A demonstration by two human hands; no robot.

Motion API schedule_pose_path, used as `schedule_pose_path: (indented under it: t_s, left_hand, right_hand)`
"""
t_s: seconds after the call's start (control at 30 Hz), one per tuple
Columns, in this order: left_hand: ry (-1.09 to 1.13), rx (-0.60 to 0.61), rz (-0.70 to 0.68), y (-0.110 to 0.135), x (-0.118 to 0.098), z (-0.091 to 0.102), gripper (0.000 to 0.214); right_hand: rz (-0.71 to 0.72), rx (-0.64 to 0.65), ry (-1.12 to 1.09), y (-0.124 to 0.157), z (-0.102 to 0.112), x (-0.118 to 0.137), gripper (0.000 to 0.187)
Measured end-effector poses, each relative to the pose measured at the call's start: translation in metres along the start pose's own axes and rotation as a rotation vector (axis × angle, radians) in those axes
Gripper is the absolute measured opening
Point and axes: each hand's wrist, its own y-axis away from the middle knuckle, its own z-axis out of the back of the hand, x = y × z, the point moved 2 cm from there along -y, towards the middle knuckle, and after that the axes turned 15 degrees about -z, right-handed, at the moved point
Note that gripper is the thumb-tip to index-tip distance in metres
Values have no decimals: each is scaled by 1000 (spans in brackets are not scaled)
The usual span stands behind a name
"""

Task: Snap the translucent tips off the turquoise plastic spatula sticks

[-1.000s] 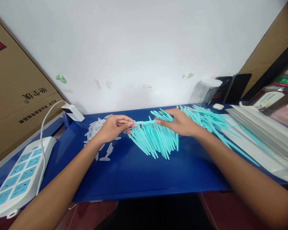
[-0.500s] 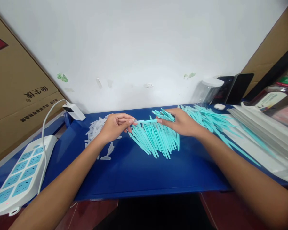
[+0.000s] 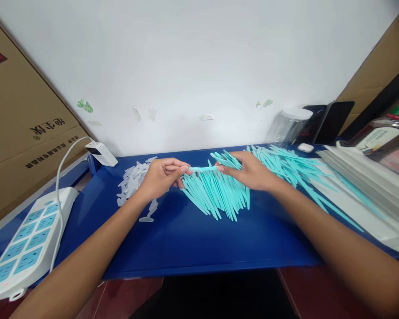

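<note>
Both hands hold one teal plastic stick [image 3: 202,169] level above the blue table [image 3: 193,248]. My left hand [image 3: 161,178] pinches its left end, where a clear cap sits. My right hand [image 3: 249,170] pinches its right end. Under them lies a fanned pile of teal sticks [image 3: 216,195]. A second heap of teal sticks [image 3: 286,166] spreads behind my right wrist. Small clear plastic caps [image 3: 133,181] lie scattered left of my left hand.
A white power strip [image 3: 26,248] with a cable and a white adapter [image 3: 101,153] sits at the left. Cardboard boxes [image 3: 23,128] lean there. At the right are stacked clear bags [image 3: 369,181], a clear jar [image 3: 287,126], dark phones [image 3: 332,122], an earbud case [image 3: 305,147] and a bottle [image 3: 382,133].
Almost nothing differs; both hands keep the same stick between them, and the view has shifted slightly.
</note>
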Motion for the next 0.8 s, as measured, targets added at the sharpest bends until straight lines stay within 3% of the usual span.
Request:
schedule_pose_path:
  t_s: [0.4, 0.63, 0.8]
  left_hand:
    - [-2, -34, -31, -1, -4, 3, 36]
    - [11, -210, -68, -7, 6, 20, 39]
    - [78, -166, -54, -5, 10, 12, 35]
  right_hand:
    - [19, -36, 3, 1, 8, 3, 33]
    - [-125, -238, 77, -4, 36, -7, 33]
    - [-175, -107, -6, -4, 27, -7, 35]
